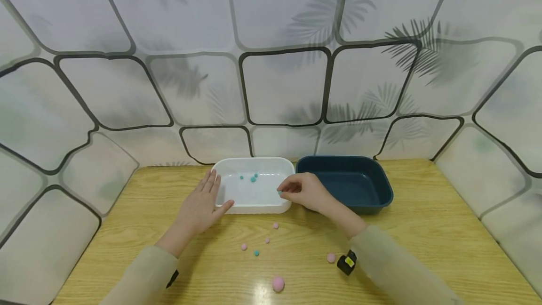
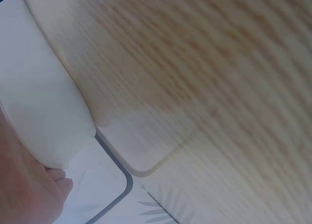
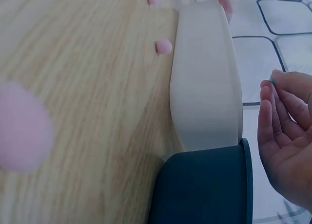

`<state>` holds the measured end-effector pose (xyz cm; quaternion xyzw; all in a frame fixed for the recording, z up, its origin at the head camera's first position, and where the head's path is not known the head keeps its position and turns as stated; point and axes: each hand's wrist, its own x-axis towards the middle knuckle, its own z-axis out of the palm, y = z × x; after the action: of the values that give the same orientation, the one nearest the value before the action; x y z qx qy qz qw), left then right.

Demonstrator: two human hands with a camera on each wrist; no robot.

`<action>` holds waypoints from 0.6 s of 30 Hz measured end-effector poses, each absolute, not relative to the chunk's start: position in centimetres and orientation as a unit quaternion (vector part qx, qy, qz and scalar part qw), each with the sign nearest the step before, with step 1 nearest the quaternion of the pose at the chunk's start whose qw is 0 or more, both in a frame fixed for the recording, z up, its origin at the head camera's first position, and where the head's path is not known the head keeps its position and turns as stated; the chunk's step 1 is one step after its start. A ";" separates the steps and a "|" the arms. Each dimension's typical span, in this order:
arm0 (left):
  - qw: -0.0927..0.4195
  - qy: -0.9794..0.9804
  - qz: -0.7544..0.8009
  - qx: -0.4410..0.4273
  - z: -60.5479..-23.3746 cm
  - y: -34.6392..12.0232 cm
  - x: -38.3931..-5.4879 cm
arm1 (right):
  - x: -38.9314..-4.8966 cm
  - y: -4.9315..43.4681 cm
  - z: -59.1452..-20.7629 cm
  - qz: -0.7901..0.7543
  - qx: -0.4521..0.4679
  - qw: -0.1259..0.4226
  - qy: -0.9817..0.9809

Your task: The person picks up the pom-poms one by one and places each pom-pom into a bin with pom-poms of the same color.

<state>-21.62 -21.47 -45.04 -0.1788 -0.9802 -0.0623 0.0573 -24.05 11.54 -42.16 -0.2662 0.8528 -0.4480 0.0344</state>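
Note:
My right hand point(image 1: 306, 191) pinches a small teal pompom point(image 1: 279, 192) between thumb and fingertips, over the right end of a white tray point(image 1: 254, 210). In the right wrist view only a sliver of that pompom point(image 3: 272, 80) shows between the fingers. Three teal pompoms point(image 1: 253, 179) lie inside the white tray, toward its back. At the tray's left end, my left hand point(image 1: 200, 206) rests on the rim with fingers straight and thumb out along the front edge. The left wrist view shows part of this hand point(image 2: 31, 180) against the tray's outer wall point(image 2: 46, 87).
A dark blue tray point(image 1: 387, 196) stands right beside the white one. On the wooden table in front lie several pink pompoms, the largest one point(image 1: 278, 284) nearest me, and one teal pompom point(image 1: 256, 252). A patterned cloth wall point(image 1: 283, 88) rises behind the trays.

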 end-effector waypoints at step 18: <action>0.057 -0.980 -0.063 -0.180 -44.8 -21.5 -21.6 | -28.2 9.5 -41.6 -0.443 -0.196 0.031 0.874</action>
<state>-21.58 -21.47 -44.83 -0.1803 -0.9800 -0.0628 0.0567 -28.20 9.48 -41.62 -0.1961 0.8742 -0.4432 0.0308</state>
